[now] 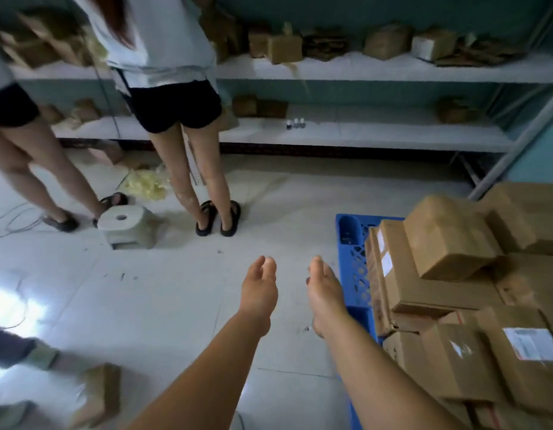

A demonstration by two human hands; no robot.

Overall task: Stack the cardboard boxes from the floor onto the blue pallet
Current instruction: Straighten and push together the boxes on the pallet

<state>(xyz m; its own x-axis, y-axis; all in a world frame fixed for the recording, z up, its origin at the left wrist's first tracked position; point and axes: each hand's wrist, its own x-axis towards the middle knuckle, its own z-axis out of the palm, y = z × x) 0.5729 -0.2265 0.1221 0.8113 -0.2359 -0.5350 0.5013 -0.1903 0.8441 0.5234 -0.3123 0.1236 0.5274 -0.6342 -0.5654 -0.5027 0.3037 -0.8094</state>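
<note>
The blue pallet (352, 259) lies on the floor at the right, with several cardboard boxes (448, 237) piled on it. Another cardboard box (101, 395) stands on the floor at the lower left, blurred. Both my arms reach forward over bare floor. My left hand (259, 294) is empty, its fingers loosely together and pointing away. My right hand (323, 293) is also empty and hangs just left of the pallet's edge, touching nothing.
Two people stand at the white shelves (362, 71) ahead, which carry more boxes. A small grey stool (126, 226) sits on the floor by their feet. Yellow packing scraps (148, 183) and cables (17, 218) lie at the left. A person's leg shows at the lower left.
</note>
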